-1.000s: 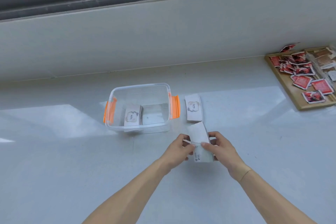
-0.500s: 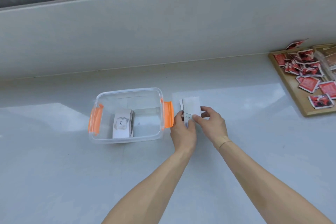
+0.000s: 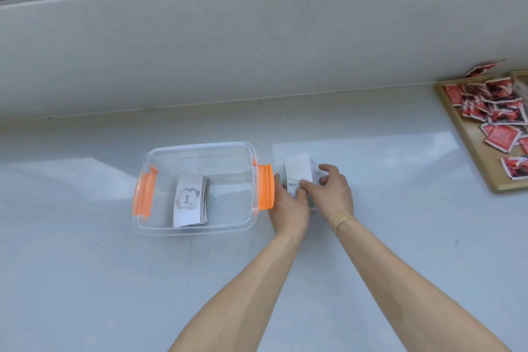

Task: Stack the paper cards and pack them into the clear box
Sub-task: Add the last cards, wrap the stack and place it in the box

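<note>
On the grey surface (image 3: 85, 280), cards (image 3: 297, 170) are pinched by both hands (image 3: 311, 197) beside the clear box (image 3: 200, 146); uneven squaring could spill them.

Since 1 s ago both hands moved up-frame from lower centre to just right of the clear box (image 3: 200, 188). The card held then now sits on the pile of cards (image 3: 297, 170) by the orange latch; left hand (image 3: 290, 207) & right hand (image 3: 331, 191) press on it.
</note>
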Available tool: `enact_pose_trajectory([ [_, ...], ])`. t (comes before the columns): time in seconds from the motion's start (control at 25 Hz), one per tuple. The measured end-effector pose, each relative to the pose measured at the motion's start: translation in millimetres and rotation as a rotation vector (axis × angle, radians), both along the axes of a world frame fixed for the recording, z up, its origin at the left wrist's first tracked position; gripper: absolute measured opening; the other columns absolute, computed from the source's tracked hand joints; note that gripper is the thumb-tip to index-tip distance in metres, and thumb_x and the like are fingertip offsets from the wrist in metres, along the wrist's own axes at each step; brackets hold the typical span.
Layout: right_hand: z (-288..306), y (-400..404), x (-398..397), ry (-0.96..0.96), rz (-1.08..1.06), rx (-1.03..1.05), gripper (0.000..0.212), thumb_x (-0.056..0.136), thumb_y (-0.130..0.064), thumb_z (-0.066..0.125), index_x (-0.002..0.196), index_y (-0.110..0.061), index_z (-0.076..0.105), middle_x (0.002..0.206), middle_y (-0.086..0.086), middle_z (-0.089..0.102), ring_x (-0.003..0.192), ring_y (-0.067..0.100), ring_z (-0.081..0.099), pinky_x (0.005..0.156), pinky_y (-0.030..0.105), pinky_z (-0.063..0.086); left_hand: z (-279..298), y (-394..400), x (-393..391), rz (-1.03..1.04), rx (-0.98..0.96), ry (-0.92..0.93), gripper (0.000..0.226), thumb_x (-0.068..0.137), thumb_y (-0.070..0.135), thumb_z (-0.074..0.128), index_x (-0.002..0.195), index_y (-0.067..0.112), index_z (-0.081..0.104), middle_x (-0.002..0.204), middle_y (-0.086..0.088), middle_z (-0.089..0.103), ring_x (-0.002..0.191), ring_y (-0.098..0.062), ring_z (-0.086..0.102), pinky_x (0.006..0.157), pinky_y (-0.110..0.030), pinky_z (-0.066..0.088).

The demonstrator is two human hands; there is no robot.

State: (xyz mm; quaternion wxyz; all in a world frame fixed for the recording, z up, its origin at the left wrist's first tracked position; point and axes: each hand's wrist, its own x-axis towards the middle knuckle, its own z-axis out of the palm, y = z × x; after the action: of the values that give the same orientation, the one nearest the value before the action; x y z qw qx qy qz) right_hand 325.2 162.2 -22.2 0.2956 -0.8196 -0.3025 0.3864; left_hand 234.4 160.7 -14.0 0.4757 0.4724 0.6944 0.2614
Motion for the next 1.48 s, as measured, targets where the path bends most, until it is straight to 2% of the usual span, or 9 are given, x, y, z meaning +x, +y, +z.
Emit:
enact_pose_trajectory([
  [0.2, 2.3, 2.5, -2.0, 0.078, -0.061, -0.122, 0.074, 0.072, -0.036, 0.072, 0.136, -0.015, 0.040, 0.111, 0.004, 0.064, 0.102, 0.025, 0.058, 0.076, 0.032, 0.043, 2.5, 1.3, 0.1, -0.005, -0.099, -0.028, 0.057, 0.093, 0.016, 0.050, 0.146, 0.020, 0.028, 0.141, -0.001, 0.050, 0.113, -0.016, 0.054, 0.083, -0.023, 0.038],
  [0.36, 8.6, 6.4, -4.4, 0.229, -0.133, -0.129, 0.042, 0.069, -0.018, 0.076, 0.106, -0.001, 0.063, 0.084, 0.006, 0.063, 0.076, 0.027, 0.057, 0.060, 0.031, 0.045, 10.0, 7.4, -0.1, 0.080, -0.227, -0.123, 0.040, 0.089, 0.015, 0.052, 0.129, 0.022, 0.047, 0.125, 0.002, 0.060, 0.107, -0.021, 0.059, 0.079, -0.025, 0.040],
  [0.44, 13.4, 0.7, -6.3, 0.313, -0.138, -0.106, 0.025, 0.067, -0.010, 0.073, 0.091, -0.003, 0.070, 0.087, 0.016, 0.071, 0.079, 0.036, 0.066, 0.064, 0.040, 0.055, 14.1, 5.2, -4.3, 0.097, -0.288, -0.208, 0.029, 0.087, 0.015, 0.051, 0.114, 0.019, 0.057, 0.114, 0.001, 0.068, 0.105, -0.023, 0.063, 0.078, -0.028, 0.047],
  [0.56, 21.6, -23.1, -6.6, 0.356, -0.147, -0.062, 0.020, 0.064, -0.006, 0.074, 0.083, -0.012, 0.069, 0.092, 0.017, 0.073, 0.081, 0.033, 0.070, 0.074, 0.044, 0.058, 15.0, -16.5, -10.4, 0.041, -0.359, -0.242, 0.033, 0.085, 0.017, 0.051, 0.117, 0.016, 0.058, 0.113, -0.003, 0.069, 0.105, -0.024, 0.064, 0.085, -0.034, 0.052],
  [0.76, 37.6, -92.2, -12.4, 0.127, 0.105, -0.055, 0.037, 0.061, -0.017, 0.077, 0.094, -0.027, 0.061, 0.090, -0.005, 0.068, 0.082, 0.017, 0.064, 0.074, 0.038, 0.055, 17.4, -83.1, -51.5, -0.222, -0.340, -0.190, 0.024, 0.083, 0.016, 0.055, 0.105, 0.019, 0.065, 0.084, 0.005, 0.066, 0.076, -0.017, 0.058, 0.057, -0.023, 0.041],
  [0.96, 44.6, -156.5, -46.6, -0.208, 0.519, -0.096, 0.044, 0.067, -0.024, 0.069, 0.108, -0.032, 0.055, 0.102, -0.010, 0.058, 0.093, 0.014, 0.055, 0.073, 0.033, 0.048, 14.0, -137.3, -136.0, -0.506, -0.367, 0.034, 0.034, 0.082, 0.021, 0.063, 0.116, 0.018, 0.062, 0.100, 0.003, 0.064, 0.089, -0.012, 0.059, 0.074, -0.021, 0.045],
  [1.12, 39.4, -183.4, -83.4, -0.359, 0.724, -0.029, 0.043, 0.072, -0.021, 0.059, 0.111, -0.037, 0.051, 0.107, -0.014, 0.056, 0.100, 0.014, 0.049, 0.077, 0.032, 0.044, 23.0, -158.7, -191.2, -0.493, -0.131, 0.246, 0.035, 0.076, 0.021, 0.064, 0.107, 0.025, 0.049, 0.105, 0.006, 0.053, 0.095, -0.008, 0.053, 0.079, -0.026, 0.047],
  [1.28, 36.9, -184.0, -115.1, -0.452, 0.871, 0.114, 0.044, 0.072, -0.015, 0.054, 0.111, -0.036, 0.052, 0.108, -0.016, 0.056, 0.100, 0.016, 0.048, 0.079, 0.032, 0.040, 25.2, -166.2, -214.2, -0.703, 0.204, 0.405, 0.062, 0.076, 0.023, 0.059, 0.132, 0.031, 0.033, 0.129, 0.010, 0.035, 0.120, -0.009, 0.035, 0.090, -0.026, 0.044],
  [1.48, 35.1, -175.3, -129.0, -0.491, 0.934, 0.306, 0.043, 0.072, -0.011, 0.057, 0.111, -0.030, 0.058, 0.105, -0.012, 0.060, 0.095, 0.019, 0.052, 0.078, 0.030, 0.039, 19.3, -154.0, -225.6, -0.822, 0.484, 0.613, 0.035, 0.086, 0.027, 0.049, 0.121, 0.024, 0.044, 0.122, 0.008, 0.048, 0.123, -0.014, 0.039, 0.098, -0.025, 0.032],
])
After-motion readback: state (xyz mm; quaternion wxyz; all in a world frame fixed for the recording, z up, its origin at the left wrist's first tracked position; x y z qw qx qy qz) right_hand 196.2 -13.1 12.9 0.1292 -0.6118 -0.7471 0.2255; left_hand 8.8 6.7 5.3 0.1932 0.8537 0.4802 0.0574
